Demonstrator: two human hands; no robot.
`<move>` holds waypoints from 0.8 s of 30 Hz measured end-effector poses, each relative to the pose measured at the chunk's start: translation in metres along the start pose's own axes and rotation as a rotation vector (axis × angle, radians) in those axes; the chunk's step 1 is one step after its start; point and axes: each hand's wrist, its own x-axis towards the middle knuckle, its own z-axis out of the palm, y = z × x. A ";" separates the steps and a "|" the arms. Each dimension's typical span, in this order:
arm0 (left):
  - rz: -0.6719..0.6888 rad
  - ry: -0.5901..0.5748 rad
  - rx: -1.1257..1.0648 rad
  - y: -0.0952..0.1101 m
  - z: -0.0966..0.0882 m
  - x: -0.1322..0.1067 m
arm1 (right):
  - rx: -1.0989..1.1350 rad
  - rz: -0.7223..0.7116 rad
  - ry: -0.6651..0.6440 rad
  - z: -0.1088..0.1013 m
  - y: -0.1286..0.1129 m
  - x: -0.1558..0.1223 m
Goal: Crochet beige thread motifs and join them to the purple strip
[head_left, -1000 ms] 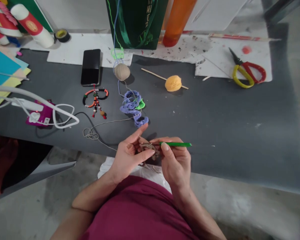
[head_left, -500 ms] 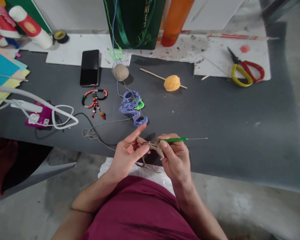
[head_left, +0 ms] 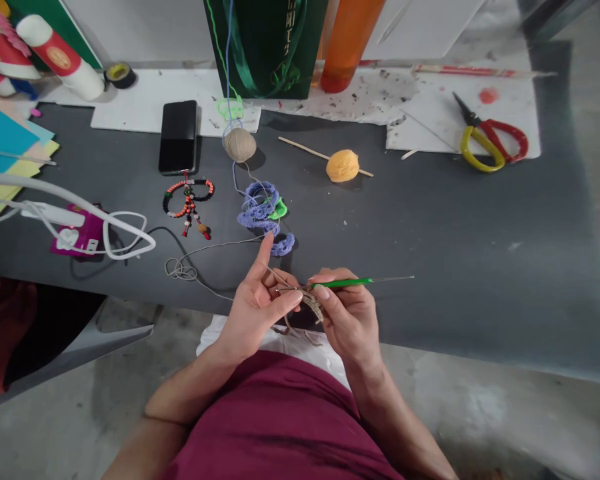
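Observation:
My right hand (head_left: 347,313) pinches a green-handled crochet hook (head_left: 350,282) that lies level, its thin metal end pointing right. My left hand (head_left: 257,300) pinches a small beige crochet piece (head_left: 313,305) at the hook, with the index finger raised and beige yarn running over it. That yarn (head_left: 200,257) trails left across the dark grey table (head_left: 430,227) in a loose tangle. A beige yarn ball (head_left: 239,144) sits further back, beyond a purple and green crochet piece (head_left: 263,210).
An orange yarn ball on a stick (head_left: 343,166), a black phone (head_left: 179,136), a beaded charm (head_left: 189,200) and red-and-yellow scissors (head_left: 487,137) lie on the table. A white cable and pink charger (head_left: 80,230) sit left. A green bag (head_left: 265,43) and an orange bottle (head_left: 350,40) stand at the back.
The left index finger has lifted more upright. The hook has slid slightly left through the beige piece. Both hands stay at the table's near edge.

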 end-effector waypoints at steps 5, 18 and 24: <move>0.010 0.074 0.008 0.003 0.004 -0.001 | -0.026 -0.013 0.019 0.000 0.001 0.000; 0.063 0.123 -0.068 -0.008 0.006 -0.001 | -0.528 -0.587 -0.045 -0.001 -0.010 -0.005; -0.069 0.078 -0.202 -0.006 0.010 -0.002 | -0.292 -0.512 -0.001 0.007 -0.001 -0.011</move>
